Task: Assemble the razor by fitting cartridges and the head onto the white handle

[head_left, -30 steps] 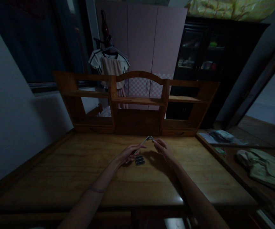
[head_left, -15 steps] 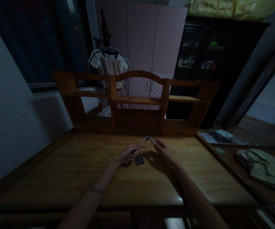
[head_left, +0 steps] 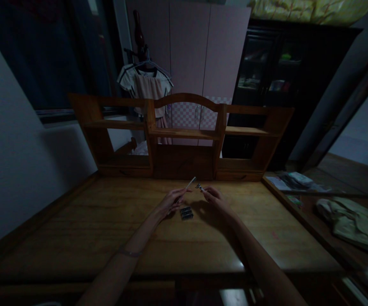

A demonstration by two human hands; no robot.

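My left hand (head_left: 171,201) is closed around a thin pale stick (head_left: 190,182), which slants up and to the right past the fingers. My right hand (head_left: 215,196) pinches the handle of what looks like a razor (head_left: 198,186), its small shiny head pointing left toward the stick. A narrow gap separates the stick's tip from that head. On the table between and just below the hands lies a dark block of several short bars (head_left: 186,213), touched by neither hand. The light is dim, so finer detail is hard to make out.
The hands are over a wooden tabletop (head_left: 113,238). A wooden shelf unit (head_left: 184,135) stands along its back edge. To the right, beyond a raised edge, lie plastic-wrapped items (head_left: 298,179) and a pale green cloth (head_left: 359,225). A wall (head_left: 21,140) rises at the left.
The pale stick's tip has come away from the razor's head, moving slightly up and left. The razor has shifted a little left with my right hand. The dark block stays put.
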